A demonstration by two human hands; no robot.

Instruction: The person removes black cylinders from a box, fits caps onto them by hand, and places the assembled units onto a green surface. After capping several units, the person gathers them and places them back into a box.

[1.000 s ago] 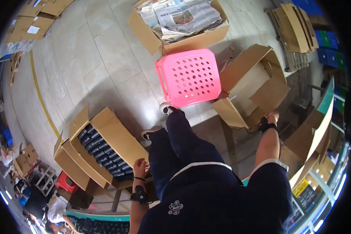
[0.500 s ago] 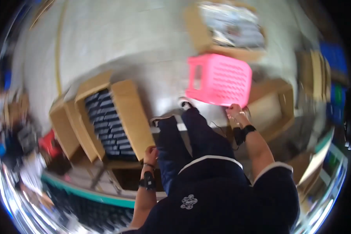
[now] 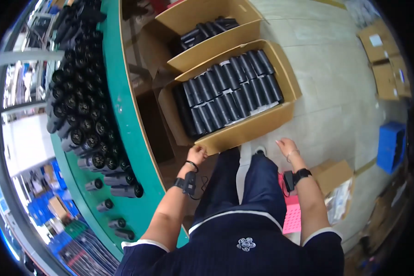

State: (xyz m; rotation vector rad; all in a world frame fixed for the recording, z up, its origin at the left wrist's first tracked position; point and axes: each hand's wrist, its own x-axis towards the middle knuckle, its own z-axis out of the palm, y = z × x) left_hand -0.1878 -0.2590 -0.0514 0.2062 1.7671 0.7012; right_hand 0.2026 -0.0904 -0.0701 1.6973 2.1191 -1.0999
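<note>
An open cardboard box (image 3: 248, 133) stands on the floor before me, packed with two rows of black cylindrical parts (image 3: 234, 89). At its near left corner my left hand (image 3: 198, 154) has its fingers curled on the edge of the near flap. My right hand (image 3: 287, 148) hangs over the floor to the right of the box, touching nothing, with thumb and fingers apart. Behind my right forearm a pink plastic stool (image 3: 291, 219) shows in part by my leg.
A second open box (image 3: 207, 14) with more black parts stands beyond. On my left runs a green-topped table (image 3: 117, 108) crowded with black cylinders (image 3: 80, 110). Cardboard cartons (image 3: 384, 60) and a blue crate (image 3: 391, 146) stand at right; an open carton (image 3: 331, 177) lies nearer.
My view has swung left, toward the table and the packed box. My right hand, earlier on the pink stool's edge, has let go. My left hand stays at the box flap.
</note>
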